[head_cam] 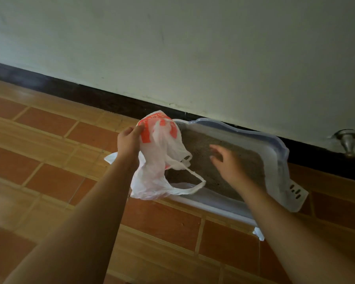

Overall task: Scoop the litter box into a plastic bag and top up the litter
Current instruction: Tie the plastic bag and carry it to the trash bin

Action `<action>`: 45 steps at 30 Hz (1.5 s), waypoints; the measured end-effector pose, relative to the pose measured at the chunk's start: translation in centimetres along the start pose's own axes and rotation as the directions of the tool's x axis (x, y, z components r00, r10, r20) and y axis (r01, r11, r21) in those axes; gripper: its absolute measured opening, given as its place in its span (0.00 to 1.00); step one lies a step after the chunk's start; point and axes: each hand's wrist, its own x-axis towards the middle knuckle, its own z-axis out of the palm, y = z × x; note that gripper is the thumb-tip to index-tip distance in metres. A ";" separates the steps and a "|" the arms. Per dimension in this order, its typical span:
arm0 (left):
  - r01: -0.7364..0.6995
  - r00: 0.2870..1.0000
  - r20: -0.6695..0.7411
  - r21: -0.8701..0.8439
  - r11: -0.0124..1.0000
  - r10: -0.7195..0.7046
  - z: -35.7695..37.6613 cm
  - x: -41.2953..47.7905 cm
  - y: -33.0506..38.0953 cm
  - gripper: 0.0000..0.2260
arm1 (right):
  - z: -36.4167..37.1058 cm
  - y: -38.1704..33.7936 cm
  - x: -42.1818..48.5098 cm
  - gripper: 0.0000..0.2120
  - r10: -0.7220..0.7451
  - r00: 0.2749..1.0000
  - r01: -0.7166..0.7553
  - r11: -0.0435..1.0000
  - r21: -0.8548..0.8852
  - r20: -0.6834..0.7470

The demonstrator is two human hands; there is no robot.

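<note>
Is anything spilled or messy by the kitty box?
No big spill shows. One odd bit: a crumpled white scrap pokes out on the floor at the near corner of the litter box. The left hand grips the plastic bag.

Two hands show: left hand (129,141) and right hand (229,163). One bag (155,181) hangs at centre, with one litter box (277,160) right of it. One doorstop (349,142) sits at the right edge.

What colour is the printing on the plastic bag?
Orange-red printing on a white plastic bag, gripped in the left hand; seen in the head view.
</note>
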 end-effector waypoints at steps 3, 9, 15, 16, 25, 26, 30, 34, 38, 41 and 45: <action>0.012 1.000 -0.020 -0.043 0.999 -0.013 -2.2 0.1 0.1 0.07 | 2.3 -1.7 0.6 0.26 -0.025 0.993 0.025 1.000 -0.002 0.117; 0.022 0.996 -0.078 -0.103 0.994 -0.030 -5.4 0.2 -0.2 0.07 | 5.7 -5.8 1.4 0.19 -0.137 0.971 0.135 0.991 0.023 0.195; 0.027 0.990 -0.132 -0.157 0.987 -0.048 -8.1 0.4 -0.4 0.07 | 6.5 -7.6 1.2 0.09 -0.129 0.939 0.087 0.986 0.144 0.318; 0.030 0.988 -0.142 -0.173 0.984 -0.055 -8.5 0.5 -0.5 0.07 | 6.5 -7.9 1.2 0.11 -0.127 0.934 0.077 0.984 0.160 0.334; 0.054 0.976 -0.187 -0.282 0.958 -0.110 -11.2 0.3 -0.9 0.08 | 5.9 -9.8 0.8 0.13 -0.048 0.875 -0.080 0.967 0.241 0.482; 0.062 0.976 -0.181 -0.291 0.955 -0.119 -11.2 0.3 -0.8 0.08 | 5.7 -10.0 0.7 0.13 -0.038 0.864 -0.109 0.960 0.259 0.502; 0.085 0.978 -0.154 -0.333 0.939 -0.143 -10.8 0.1 -0.1 0.09 | 4.3 -10.9 0.5 0.16 -0.092 0.811 -0.081 0.960 0.268 0.577; 0.085 0.982 -0.132 -0.328 0.941 -0.134 -10.4 0.1 -0.1 0.09 | 3.2 -11.5 0.9 0.03 -0.104 0.839 -0.010 0.978 0.207 0.535; 0.039 0.999 -0.009 -0.229 0.973 -0.042 -10.8 0.4 -0.9 0.13 | 2.3 -13.2 1.3 0.06 -0.143 0.919 0.028 0.954 0.300 0.367; 0.026 0.977 0.211 -0.082 0.996 -0.008 -10.9 0.7 -1.7 0.27 | 1.8 -15.1 1.9 0.05 -0.182 0.956 0.082 0.918 0.387 0.230; -0.034 0.897 0.440 -0.005 0.999 0.033 -10.1 0.7 -1.5 0.41 | 0.7 -17.6 2.5 0.08 -0.234 0.956 0.139 0.893 0.428 0.176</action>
